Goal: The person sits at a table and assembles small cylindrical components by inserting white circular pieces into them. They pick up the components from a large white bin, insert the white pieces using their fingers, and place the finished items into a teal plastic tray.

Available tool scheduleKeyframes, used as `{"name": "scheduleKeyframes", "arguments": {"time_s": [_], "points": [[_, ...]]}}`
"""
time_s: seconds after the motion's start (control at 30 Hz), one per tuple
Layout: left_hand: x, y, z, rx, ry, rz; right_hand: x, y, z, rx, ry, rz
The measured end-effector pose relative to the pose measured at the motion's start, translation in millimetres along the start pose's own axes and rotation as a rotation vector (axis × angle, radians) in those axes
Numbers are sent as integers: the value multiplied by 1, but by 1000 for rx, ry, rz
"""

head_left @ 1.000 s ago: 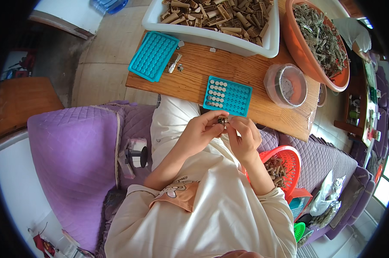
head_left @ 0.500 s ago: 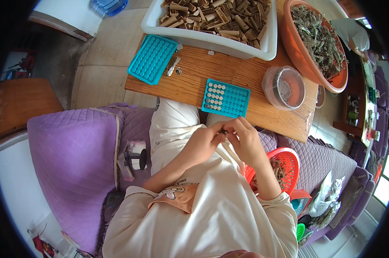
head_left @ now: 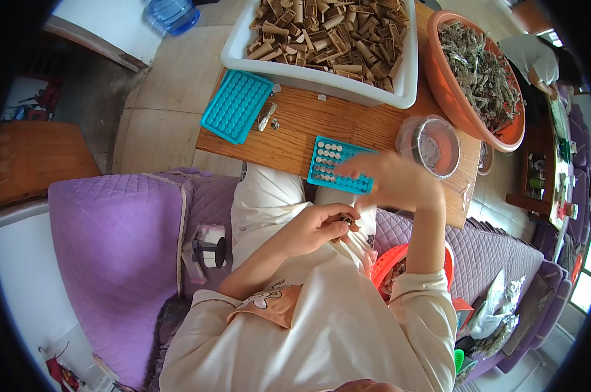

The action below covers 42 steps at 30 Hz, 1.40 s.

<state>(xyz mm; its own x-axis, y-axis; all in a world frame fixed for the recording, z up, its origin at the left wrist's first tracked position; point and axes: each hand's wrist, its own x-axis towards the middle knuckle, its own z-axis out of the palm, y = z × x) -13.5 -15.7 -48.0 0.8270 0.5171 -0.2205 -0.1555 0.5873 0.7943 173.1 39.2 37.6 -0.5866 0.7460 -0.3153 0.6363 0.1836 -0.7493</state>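
My left hand is closed over my lap, its fingers round a small brown part with something dark and shiny in it; the fingers cover most of it. My right hand, smeared by motion, is over the right side of a shallow teal tray at the table's near edge. Rows of small round silvery-white discs fill the tray's left part. The blur hides whether the right hand holds anything.
On the wooden table are stacked teal trays, a white bin of brown plastic pieces, a lined clear tub and an orange basin heaped with tangled parts. A red basket sits beside my right arm. Another person is far right.
Both hands were together over my lap. The right has parted from the left and moved up and right over the tray. The left stays low with the brown part.
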Motion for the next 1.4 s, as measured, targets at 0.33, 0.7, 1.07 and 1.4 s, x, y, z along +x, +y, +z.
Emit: {"name": "scheduleKeyframes", "arguments": {"time_s": [0.33, 0.7, 1.07, 1.4], "points": [[-5, 6, -7, -28, 58, -56, 129, 105, -102, -333, 756, 87], [-11, 7, -21, -100, 202, 48, 125, 98, -122, -686, 440, 42], [-6, 15, -16, -404, 390, 194, 49, 76, -101, 68, 781, 106], [-3, 8, -15, -447, 494, 418, -18, 75, -23, -32, 1161, 481]]}}
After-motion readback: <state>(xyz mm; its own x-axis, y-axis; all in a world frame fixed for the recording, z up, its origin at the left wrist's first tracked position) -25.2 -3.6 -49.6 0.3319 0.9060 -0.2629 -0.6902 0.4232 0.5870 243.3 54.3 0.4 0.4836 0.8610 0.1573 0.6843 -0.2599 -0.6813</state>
